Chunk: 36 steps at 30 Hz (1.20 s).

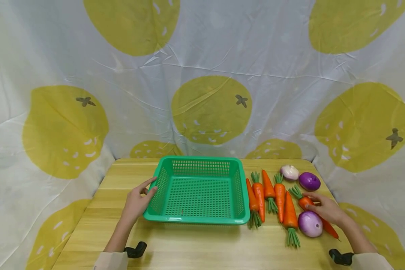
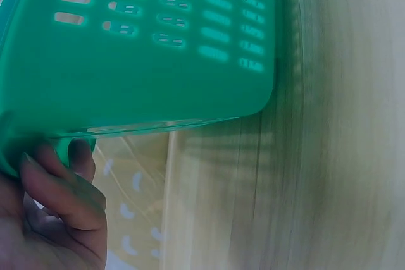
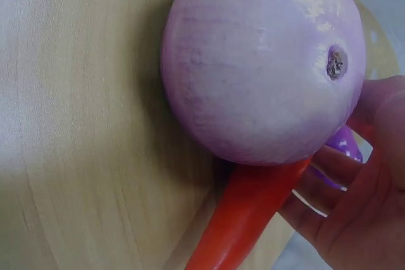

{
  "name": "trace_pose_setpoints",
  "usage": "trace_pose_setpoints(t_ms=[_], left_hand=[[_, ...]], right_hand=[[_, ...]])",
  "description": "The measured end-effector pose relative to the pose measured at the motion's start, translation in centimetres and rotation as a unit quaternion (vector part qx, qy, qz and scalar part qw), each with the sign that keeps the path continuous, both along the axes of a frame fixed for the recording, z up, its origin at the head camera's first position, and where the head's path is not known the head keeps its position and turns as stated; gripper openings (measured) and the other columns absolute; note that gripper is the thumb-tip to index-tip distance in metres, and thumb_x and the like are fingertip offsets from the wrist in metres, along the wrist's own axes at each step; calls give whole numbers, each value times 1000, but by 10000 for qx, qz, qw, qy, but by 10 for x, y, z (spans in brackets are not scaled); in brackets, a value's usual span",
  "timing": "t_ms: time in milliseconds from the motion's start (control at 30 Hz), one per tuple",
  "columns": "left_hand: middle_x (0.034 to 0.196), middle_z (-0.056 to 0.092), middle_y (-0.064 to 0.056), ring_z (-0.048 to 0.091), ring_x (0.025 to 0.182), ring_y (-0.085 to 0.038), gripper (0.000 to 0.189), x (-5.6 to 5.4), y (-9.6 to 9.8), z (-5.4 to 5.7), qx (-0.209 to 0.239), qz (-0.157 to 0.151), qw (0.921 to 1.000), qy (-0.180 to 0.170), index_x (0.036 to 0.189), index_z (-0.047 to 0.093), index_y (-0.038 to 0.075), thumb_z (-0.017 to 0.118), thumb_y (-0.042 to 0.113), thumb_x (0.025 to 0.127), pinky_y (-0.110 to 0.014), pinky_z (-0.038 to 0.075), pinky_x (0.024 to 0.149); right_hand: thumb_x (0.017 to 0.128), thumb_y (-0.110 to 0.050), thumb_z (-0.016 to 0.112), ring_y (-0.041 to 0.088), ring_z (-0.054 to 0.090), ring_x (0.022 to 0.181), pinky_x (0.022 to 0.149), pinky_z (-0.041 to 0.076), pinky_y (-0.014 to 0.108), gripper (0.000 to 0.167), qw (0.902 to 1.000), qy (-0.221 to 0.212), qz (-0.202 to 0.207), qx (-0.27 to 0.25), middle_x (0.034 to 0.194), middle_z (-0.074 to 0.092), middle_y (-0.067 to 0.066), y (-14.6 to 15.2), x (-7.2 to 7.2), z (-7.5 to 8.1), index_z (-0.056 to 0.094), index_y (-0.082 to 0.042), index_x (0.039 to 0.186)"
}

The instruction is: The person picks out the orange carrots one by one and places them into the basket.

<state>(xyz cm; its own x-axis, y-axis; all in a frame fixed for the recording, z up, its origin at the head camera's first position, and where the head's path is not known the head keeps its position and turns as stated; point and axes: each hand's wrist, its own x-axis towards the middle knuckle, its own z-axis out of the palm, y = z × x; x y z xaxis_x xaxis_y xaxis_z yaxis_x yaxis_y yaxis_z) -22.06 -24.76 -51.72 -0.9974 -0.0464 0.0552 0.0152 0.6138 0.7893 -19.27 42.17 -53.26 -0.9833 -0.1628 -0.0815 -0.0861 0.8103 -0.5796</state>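
My left hand [image 1: 136,202] holds the left rim of a green plastic basket [image 1: 202,218], thumb and fingers at its edge. The left wrist view has the basket's slotted wall [image 2: 158,80] filling its upper left, with curled fingers [image 2: 69,200] below. On the right, my right hand [image 1: 329,210] reaches over a carrot [image 1: 330,228] and grips it between thumb and fingers. Right beside that carrot lies a pale purple onion [image 1: 310,224]. Seen from the right wrist, the onion [image 3: 259,61] hides part of the carrot [image 3: 247,213] and the thumb's tip.
Several more carrots [image 1: 279,197] lie between the basket and my right hand, their green stems pointing different ways. Behind them are a whitish onion [image 1: 289,172] and a dark purple onion [image 1: 309,181]. A lemon-print cloth [image 1: 209,48] hangs around the wooden table [image 1: 189,247].
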Motion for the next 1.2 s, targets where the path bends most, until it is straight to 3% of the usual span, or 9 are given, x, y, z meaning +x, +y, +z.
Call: trace_pose_setpoints(t_ms=[200, 467, 667, 933, 1200], left_hand=[[89, 64, -13, 34, 44, -10, 45, 1, 0, 0, 128, 42, 9999, -51, 147, 58, 31, 62, 42, 104, -26, 35, 43], [114, 66, -17, 32, 42, -8, 43, 1, 2, 2, -42, 188, 9997, 133, 144, 63, 25, 65, 37, 103, -25, 35, 41], [106, 64, -16, 33, 42, -7, 42, 0, 5, 3, -88, 261, 9995, 154, 143, 64, 23, 65, 33, 103, -24, 35, 41], [100, 63, -14, 32, 40, -8, 39, 1, 6, 1, -58, 373, 9989, 290, 140, 67, 24, 66, 32, 102, -24, 33, 40], [101, 64, -14, 29, 40, -9, 39, 2, 8, 2, -35, 384, 9988, 309, 140, 67, 24, 67, 32, 101, -24, 32, 39]], right_hand=[[97, -19, 71, 50, 65, 112, 88, 54, 63, 45, 9998, 139, 112, 41, 128, 65, 33, 1, -3, -2, 62, 1, 136], [97, -20, 72, 52, 65, 109, 85, 54, 65, 44, 9990, 327, 163, 253, 126, 65, 34, 1, -3, 1, 64, 0, 135], [96, -13, 72, 49, 66, 105, 85, 55, 63, 42, 9978, 471, 277, 372, 129, 62, 35, -4, -2, 10, 63, -1, 136], [96, -18, 73, 33, 66, 89, 76, 54, 54, 42, 9920, 958, 228, 785, 114, 70, 27, -22, -2, 33, 64, -5, 134], [99, -27, 71, 35, 71, 97, 71, 56, 41, 46, 9950, 850, 115, 509, 114, 73, 20, -39, -5, 46, 62, -6, 139]])
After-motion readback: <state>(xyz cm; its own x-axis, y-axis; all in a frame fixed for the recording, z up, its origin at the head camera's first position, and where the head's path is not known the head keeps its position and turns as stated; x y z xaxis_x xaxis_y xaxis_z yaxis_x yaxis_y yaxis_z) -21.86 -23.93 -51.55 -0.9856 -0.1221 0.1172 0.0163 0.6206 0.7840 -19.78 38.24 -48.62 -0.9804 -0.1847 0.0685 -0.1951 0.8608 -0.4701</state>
